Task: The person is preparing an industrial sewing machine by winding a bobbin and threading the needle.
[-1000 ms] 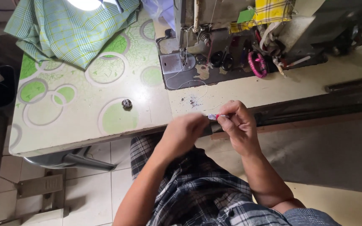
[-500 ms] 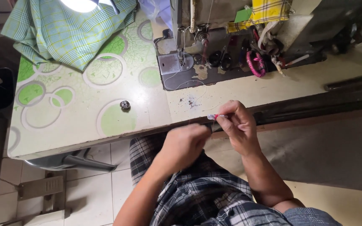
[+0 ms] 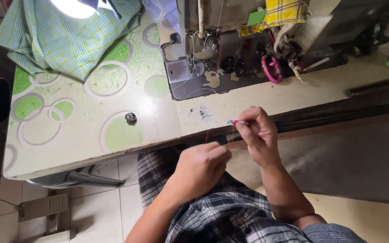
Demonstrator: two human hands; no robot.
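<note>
your right hand sits just past the near edge of the sewing table, fingertips pressed together on a small red and white bobbin held up at the table's rim. your left hand is lower and nearer your lap, fingers curled shut, pinching a thin thread that runs up toward the bobbin (the strand is too fine to follow the whole way). the two hands are near each other but apart. behind them stands the sewing machine, its needle plate well apart from your hands. a small round metal piece lies on the patterned tabletop to your left, and green checked cloth is heaped at the far corner. pink-handled scissors rest by the machine.
</note>
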